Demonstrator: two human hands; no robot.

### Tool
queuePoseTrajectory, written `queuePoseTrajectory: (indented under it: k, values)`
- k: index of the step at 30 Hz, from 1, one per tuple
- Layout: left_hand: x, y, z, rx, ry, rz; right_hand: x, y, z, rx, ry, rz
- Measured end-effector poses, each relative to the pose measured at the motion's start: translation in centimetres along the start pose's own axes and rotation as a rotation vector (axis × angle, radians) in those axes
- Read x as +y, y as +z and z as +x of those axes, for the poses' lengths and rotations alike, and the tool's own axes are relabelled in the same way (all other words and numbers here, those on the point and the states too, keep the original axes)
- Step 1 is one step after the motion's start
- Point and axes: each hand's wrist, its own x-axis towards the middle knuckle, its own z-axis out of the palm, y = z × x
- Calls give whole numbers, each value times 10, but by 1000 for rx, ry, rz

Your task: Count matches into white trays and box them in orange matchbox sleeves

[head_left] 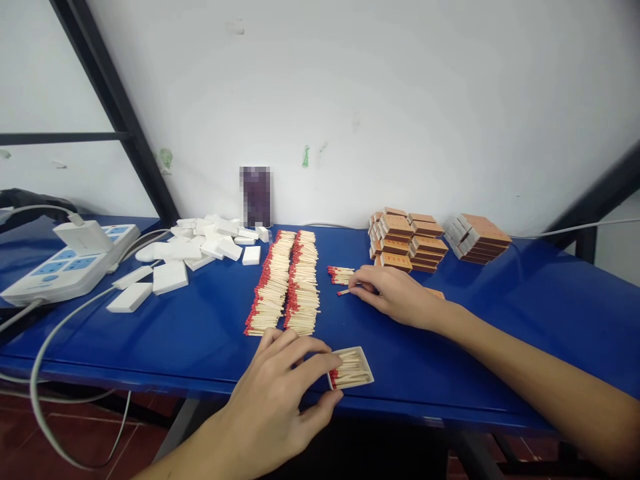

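Between five and six o'clock on the blue table (550, 300), one match-filled tray (369, 365) sat against the left hand (280, 380), pinched or merely steadied (could not tell), while the right hand (400, 297), at one o'clock from it, grasped one match (343, 293) by its tail. Judged light, stiff and brittle, the match wanted holding by its bare shaft, the tray by its walls. Counted from the tray: two match rows (303, 283) at eleven, one small match pile (342, 275) at twelve, two matchbox groups (405, 237) at one to two.

White charger (83, 238) on power strip (65, 273); cable (33, 383) looping down.
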Motion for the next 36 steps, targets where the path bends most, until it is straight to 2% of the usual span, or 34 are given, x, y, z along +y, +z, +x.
queuePoseTrajectory:
  k: [7, 19, 25, 36]
  values:
    - [2, -1, 0, 8, 7, 11, 3, -1, -1, 64, 111, -93]
    - [1, 0, 0, 5, 2, 24, 3, -1, -1, 49, 122, -65]
    - [2, -2, 1, 13, 10, 45, -3, 2, -1, 49, 60, -14]
    - [0, -1, -1, -8, 1, 40, -1, 8, 4, 79, 90, -18]
